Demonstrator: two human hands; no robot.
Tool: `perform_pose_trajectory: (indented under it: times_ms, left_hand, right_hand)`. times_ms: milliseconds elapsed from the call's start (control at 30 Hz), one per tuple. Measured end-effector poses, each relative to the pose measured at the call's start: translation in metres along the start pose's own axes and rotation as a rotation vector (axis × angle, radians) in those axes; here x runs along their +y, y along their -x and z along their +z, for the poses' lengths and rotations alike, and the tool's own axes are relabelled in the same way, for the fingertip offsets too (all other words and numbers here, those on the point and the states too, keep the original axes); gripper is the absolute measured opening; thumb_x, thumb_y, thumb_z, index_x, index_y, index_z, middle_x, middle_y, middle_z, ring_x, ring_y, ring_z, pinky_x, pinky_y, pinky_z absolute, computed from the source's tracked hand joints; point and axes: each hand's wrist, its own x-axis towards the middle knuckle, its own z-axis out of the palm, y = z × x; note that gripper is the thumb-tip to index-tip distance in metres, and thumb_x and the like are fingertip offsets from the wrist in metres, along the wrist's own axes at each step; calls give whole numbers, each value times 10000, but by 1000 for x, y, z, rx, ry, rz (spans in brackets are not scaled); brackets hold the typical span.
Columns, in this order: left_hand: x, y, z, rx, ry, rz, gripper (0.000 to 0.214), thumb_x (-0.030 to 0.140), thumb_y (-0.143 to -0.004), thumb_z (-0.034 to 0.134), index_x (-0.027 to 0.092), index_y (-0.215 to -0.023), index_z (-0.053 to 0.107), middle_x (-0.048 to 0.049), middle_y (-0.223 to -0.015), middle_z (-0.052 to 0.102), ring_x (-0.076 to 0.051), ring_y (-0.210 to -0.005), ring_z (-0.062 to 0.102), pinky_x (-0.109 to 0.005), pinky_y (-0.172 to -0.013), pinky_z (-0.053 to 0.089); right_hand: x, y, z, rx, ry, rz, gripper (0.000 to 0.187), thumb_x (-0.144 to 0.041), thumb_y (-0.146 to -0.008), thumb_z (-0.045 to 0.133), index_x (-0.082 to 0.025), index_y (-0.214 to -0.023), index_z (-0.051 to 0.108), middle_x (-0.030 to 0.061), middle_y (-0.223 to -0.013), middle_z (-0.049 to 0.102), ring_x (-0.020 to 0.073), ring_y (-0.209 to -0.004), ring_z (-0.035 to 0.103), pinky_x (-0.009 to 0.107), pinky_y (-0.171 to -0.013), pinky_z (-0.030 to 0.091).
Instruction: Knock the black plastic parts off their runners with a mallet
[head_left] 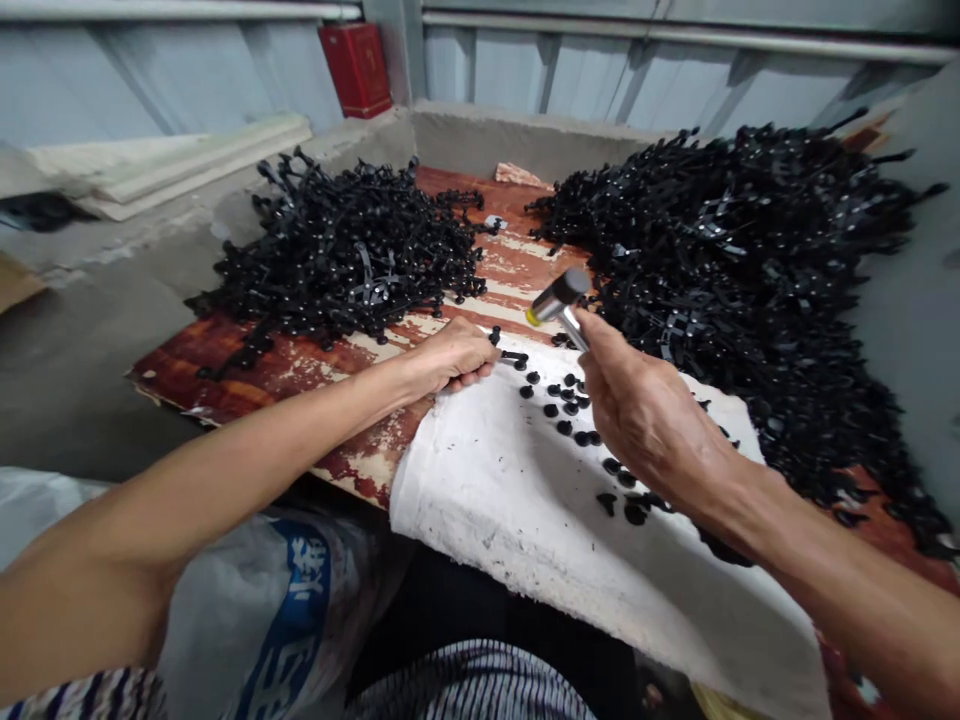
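My right hand (649,410) is closed round the handle of a small two-faced mallet (559,300), its dark face up and its yellow face toward the left. The mallet head hangs above the white cloth (480,480). At the cloth's far left edge, my left hand (461,355) pinches a small black plastic part (514,357), which sticks out past the fingertips. Several loose round black pieces (564,428) lie scattered on the cloth between the hands and below the right one.
A heap of black plastic parts (352,250) lies at the left on the worn red-brown board (360,450). A larger heap (735,260) covers the right side. A red box (356,70) stands in the back corner. Left below the board hangs a white plastic sack (225,600).
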Motion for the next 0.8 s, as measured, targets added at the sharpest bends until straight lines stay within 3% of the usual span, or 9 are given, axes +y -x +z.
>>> perform_pose_trajectory:
  times_ms: [67, 133, 233, 333, 400, 467, 633, 800]
  left_hand:
    - [-1, -1, 0, 7, 3, 3, 296, 114, -771, 556, 166, -486, 491, 24, -402, 439, -70, -312, 354, -217, -345, 243]
    - [-1, -2, -1, 16, 17, -13, 288, 108, -771, 563, 163, -495, 500, 19, -414, 453, -72, -317, 361, -213, -340, 244]
    - [1, 2, -3, -8, 204, -49, 228, 88, -772, 571, 154, -557, 529, 9, -477, 520, -79, -350, 411, -198, -339, 278]
    - [8, 17, -2, -46, 592, -70, 182, 90, -810, 565, 159, -645, 531, 13, -552, 568, -91, -417, 484, -206, -393, 400]
    - [14, 30, 3, -55, 817, -67, 173, 89, -837, 554, 158, -680, 529, 20, -563, 555, -94, -450, 498, -227, -447, 462]
    - [20, 42, 13, -73, 986, -15, 176, 71, -850, 538, 149, -693, 526, 14, -589, 553, -93, -481, 505, -224, -472, 465]
    - [26, 62, 42, -116, 1213, 140, 234, 77, -875, 533, 157, -668, 459, 17, -658, 544, -76, -530, 495, -221, -550, 450]
    - [17, 76, 49, -118, 1168, 133, 155, 143, -875, 576, 161, -737, 508, 2, -757, 597, -93, -626, 565, -231, -589, 469]
  right_hand:
    - [-3, -2, -2, -20, -14, 58, 497, -164, -856, 380, -132, -1347, 446, 13, -623, 512, 142, -458, 368, 284, -470, 267]
    - [-4, -4, -5, -66, -45, 95, 346, -182, -843, 442, -161, -1169, 560, -37, -512, 405, 118, -404, 294, 275, -440, 217]
    - [-6, -2, -16, -65, -132, 126, 162, -258, -892, 422, -196, -944, 562, -62, -488, 349, 95, -389, 304, 242, -407, 217]
    - [-14, 10, -23, -35, -478, 330, 265, -440, -937, 366, -213, -853, 474, -73, -499, 379, 86, -358, 356, 211, -352, 290]
    - [-23, 21, -18, -21, -785, 504, 332, -552, -867, 481, -224, -861, 436, -96, -480, 399, 86, -327, 360, 209, -312, 316]
    - [-33, 31, -9, 5, -965, 585, 429, -589, -769, 620, -232, -870, 405, -109, -469, 440, 84, -317, 369, 195, -293, 306]
    - [-51, 46, 15, 68, -1089, 562, 469, -557, -738, 686, -235, -873, 374, -102, -483, 511, 78, -300, 374, 182, -289, 278]
    - [-49, 57, 17, 203, -1131, 536, 362, -480, -785, 642, -242, -882, 387, -120, -499, 464, 73, -327, 357, 179, -295, 283]
